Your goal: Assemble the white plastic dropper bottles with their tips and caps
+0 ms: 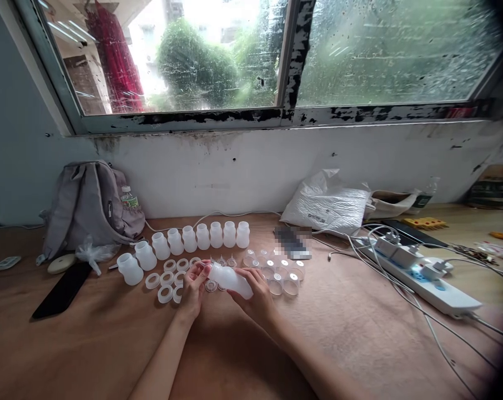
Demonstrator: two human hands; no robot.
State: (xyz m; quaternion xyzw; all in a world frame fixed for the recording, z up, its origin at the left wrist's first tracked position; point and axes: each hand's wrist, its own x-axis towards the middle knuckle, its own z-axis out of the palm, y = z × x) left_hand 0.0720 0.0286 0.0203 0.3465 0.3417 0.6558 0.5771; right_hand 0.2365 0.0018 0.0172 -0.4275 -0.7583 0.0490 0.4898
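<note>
My right hand (pixel 255 294) holds a small translucent white bottle (pixel 230 280) tilted on its side, neck pointing left. My left hand (pixel 192 288) has its fingertips at the bottle's neck, pinching a small part there; what that part is I cannot make out. Behind the hands a curved row of several empty white bottles (pixel 189 239) stands upright. White screw rings (pixel 167 278) lie left of the hands. Clear caps and small clear teats (pixel 282 275) lie to the right.
A grey backpack (pixel 87 205) leans on the wall at left, with a black phone (pixel 62 289) and a small plastic bag in front. A white plastic bag (pixel 326 203), a power strip (pixel 422 278) with plugs and cables lie right on the brown table (pixel 360 344).
</note>
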